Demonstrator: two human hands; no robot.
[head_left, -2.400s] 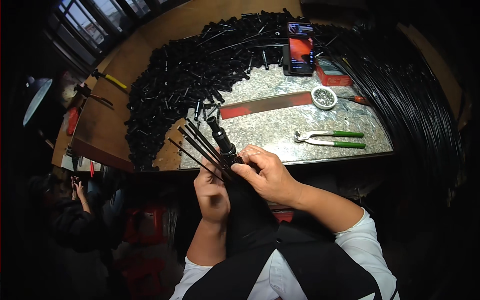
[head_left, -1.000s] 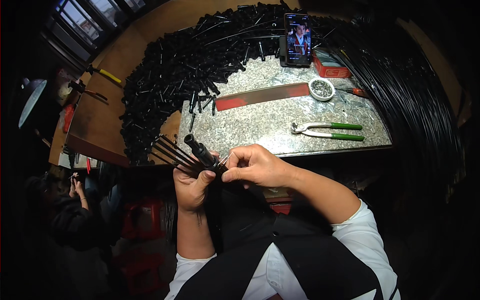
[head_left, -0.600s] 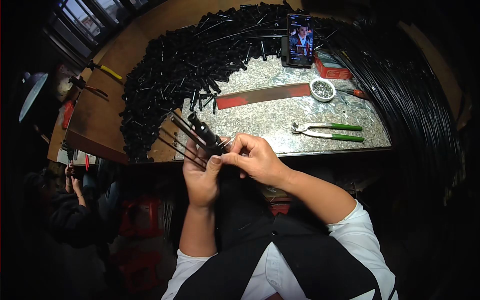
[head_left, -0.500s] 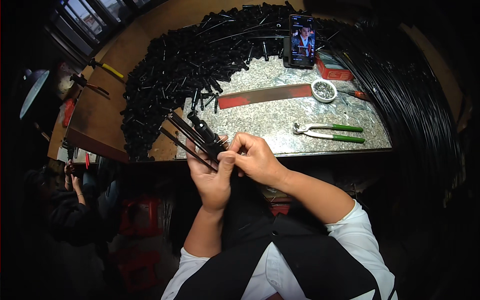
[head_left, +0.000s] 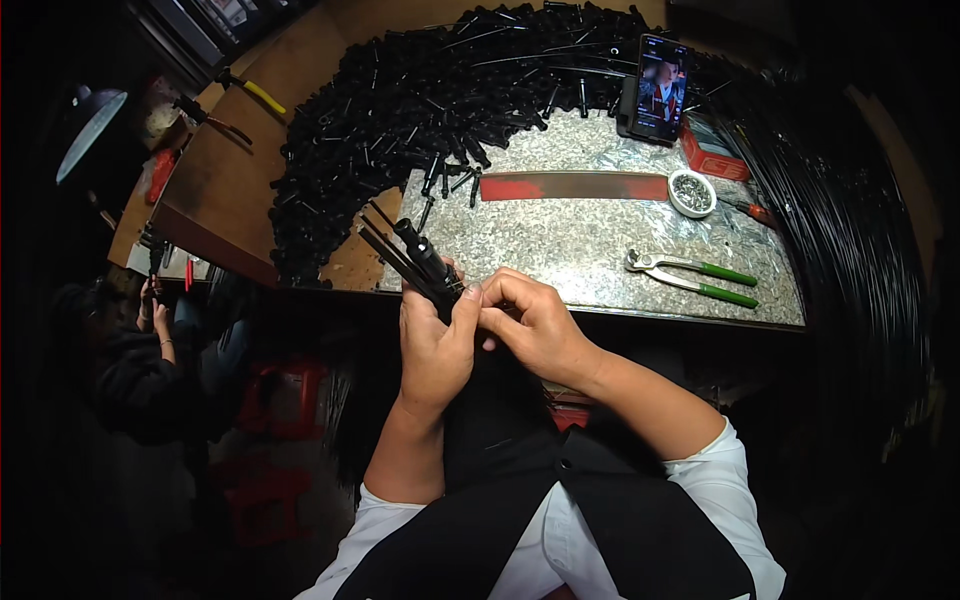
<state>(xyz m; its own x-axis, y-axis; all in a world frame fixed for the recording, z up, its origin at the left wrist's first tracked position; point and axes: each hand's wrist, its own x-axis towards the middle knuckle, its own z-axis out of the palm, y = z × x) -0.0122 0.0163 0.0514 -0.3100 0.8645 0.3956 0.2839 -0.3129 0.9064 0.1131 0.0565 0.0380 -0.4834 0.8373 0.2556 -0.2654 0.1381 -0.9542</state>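
My left hand (head_left: 435,345) grips a bundle of thin black rods with a black tube (head_left: 415,252) among them, sticking up and to the left over the bench's front edge. My right hand (head_left: 530,320) meets the left one from the right, its fingertips pinched at the bundle just above the left thumb. Both hands sit in front of the speckled stone slab (head_left: 580,240) on the bench. A large heap of short black tubes (head_left: 400,110) curves around the slab's far and left sides.
Green-handled pliers (head_left: 690,278) lie on the slab's right part. Behind them are a red and grey flat bar (head_left: 575,186), a small white bowl of metal bits (head_left: 691,192), a propped phone (head_left: 660,88) and a red box (head_left: 712,160). Another person (head_left: 140,360) sits at lower left.
The bundle has tilted and shifted slightly right in my hands. My right fingers have moved along it and now pinch it beside the left thumb. The view has shifted a little.
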